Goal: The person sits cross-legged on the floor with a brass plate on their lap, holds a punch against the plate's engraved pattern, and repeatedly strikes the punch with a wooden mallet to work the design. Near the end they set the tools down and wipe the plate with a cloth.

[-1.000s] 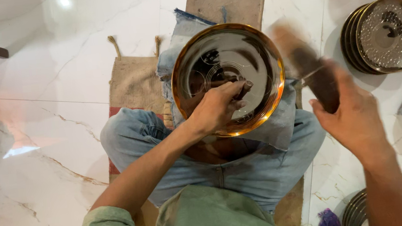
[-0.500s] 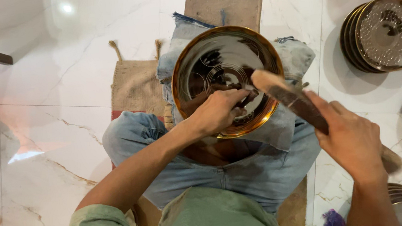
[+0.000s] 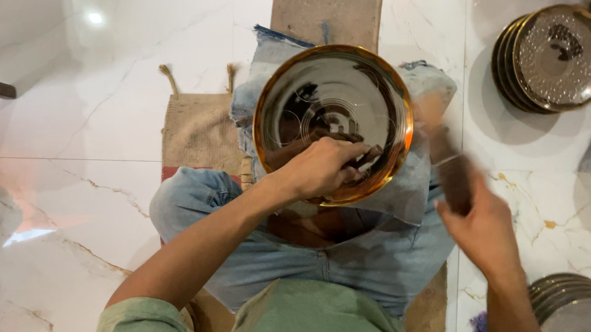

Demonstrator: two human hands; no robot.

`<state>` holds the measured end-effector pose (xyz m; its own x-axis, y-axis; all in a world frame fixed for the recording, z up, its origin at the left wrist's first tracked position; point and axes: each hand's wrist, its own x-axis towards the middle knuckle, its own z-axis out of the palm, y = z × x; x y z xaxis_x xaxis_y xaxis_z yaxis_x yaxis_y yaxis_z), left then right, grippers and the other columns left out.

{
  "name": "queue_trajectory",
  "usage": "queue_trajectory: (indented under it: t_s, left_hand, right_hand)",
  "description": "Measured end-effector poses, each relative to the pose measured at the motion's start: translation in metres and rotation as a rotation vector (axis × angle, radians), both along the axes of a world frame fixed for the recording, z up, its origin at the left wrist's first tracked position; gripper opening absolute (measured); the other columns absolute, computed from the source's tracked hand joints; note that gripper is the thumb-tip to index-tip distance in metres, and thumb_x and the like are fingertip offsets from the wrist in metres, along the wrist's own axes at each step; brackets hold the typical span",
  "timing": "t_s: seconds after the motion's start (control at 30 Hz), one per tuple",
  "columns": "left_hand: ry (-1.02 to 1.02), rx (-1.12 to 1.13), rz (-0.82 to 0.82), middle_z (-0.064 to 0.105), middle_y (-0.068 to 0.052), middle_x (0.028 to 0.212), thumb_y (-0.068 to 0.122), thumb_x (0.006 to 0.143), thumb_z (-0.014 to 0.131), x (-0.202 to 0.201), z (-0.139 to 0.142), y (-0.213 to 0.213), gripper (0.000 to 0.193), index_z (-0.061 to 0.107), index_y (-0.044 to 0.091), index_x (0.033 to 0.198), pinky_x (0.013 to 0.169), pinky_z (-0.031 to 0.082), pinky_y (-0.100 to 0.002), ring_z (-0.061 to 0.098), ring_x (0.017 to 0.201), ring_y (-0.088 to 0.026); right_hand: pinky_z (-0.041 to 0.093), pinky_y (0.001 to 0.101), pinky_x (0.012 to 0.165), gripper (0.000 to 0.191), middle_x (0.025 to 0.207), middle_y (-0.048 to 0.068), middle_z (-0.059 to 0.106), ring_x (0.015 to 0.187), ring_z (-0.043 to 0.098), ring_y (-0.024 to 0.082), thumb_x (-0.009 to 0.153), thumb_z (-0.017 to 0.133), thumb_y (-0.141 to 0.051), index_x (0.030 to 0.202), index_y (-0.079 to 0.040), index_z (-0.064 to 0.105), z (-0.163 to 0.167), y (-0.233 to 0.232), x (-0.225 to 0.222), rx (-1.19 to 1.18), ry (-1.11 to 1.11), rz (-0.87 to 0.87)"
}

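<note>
Wooden mallet [image 3: 452, 175] now lower beside brass plate [image 3: 335, 121], off its rim.

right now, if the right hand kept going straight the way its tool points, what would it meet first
The right hand holds a blurred dark wooden tool aimed up and slightly left. Going straight on, it would probably first meet the right rim of the brass plate that the left hand steadies on the lap, though depth is unclear.

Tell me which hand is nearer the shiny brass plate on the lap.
Left. The left hand rests on the brass plate, fingers over its near rim. The right hand is off its right edge, gripping a blurred dark tool.
</note>
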<state>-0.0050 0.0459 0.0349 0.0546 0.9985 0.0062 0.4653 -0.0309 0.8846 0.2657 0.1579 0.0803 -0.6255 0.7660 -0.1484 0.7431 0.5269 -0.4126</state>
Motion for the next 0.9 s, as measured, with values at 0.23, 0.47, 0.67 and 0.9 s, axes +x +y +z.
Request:
queue_trajectory:
  t_s: [0.23, 0.47, 0.67, 0.9]
  left_hand:
    - [0.046, -0.013, -0.059, 0.073, -0.023, 0.103, 0.008, 0.082, 0.075, -0.006, -0.007, -0.001, 0.044, 0.064, 0.0, 0.124, 0.085, 0.052, -0.049, 0.069, 0.099, -0.041]
    - [-0.051, -0.062, -0.048, 0.075, -0.017, 0.106, 0.003, 0.086, 0.067, -0.008, 0.0, -0.002, 0.044, 0.064, 0.003, 0.129, 0.084, 0.058, -0.042, 0.076, 0.095, -0.032]
    - [-0.12, 0.064, 0.286, 0.074, -0.015, 0.115, 0.012, 0.091, 0.077, -0.018, 0.011, 0.009, 0.045, 0.057, 0.005, 0.131, 0.088, 0.061, -0.039, 0.076, 0.104, -0.025]
    - [0.155, 0.007, -0.104, 0.077, -0.006, 0.112, 0.013, 0.089, 0.072, -0.017, 0.003, 0.042, 0.046, 0.061, 0.015, 0.134, 0.086, 0.057, -0.045, 0.076, 0.098, -0.027]
  right_hand:
    - [0.055, 0.0464, 0.082, 0.085, 0.118, 0.014, 0.075, 0.1, 0.072, 0.035, 0.079, 0.081, -0.015, 0.157, -0.025, 0.048, -0.01, -0.017, 0.01, -0.006, -0.189, 0.007]
    - [0.055, 0.0435, 0.087, 0.081, 0.109, 0.019, 0.072, 0.099, 0.07, 0.031, 0.083, 0.083, -0.02, 0.155, -0.015, 0.048, -0.03, -0.032, 0.025, -0.122, -0.095, -0.207]
    - [0.055, 0.0352, 0.09, 0.075, 0.112, 0.013, 0.066, 0.099, 0.064, 0.02, 0.086, 0.084, -0.011, 0.149, -0.003, 0.043, -0.066, -0.06, 0.051, -0.127, 0.577, -0.423]
    - [0.057, 0.0378, 0.085, 0.095, 0.106, 0.011, 0.072, 0.094, 0.071, 0.022, 0.079, 0.082, -0.004, 0.159, -0.012, 0.031, -0.077, -0.052, 0.049, -0.344, 0.3, -0.518]
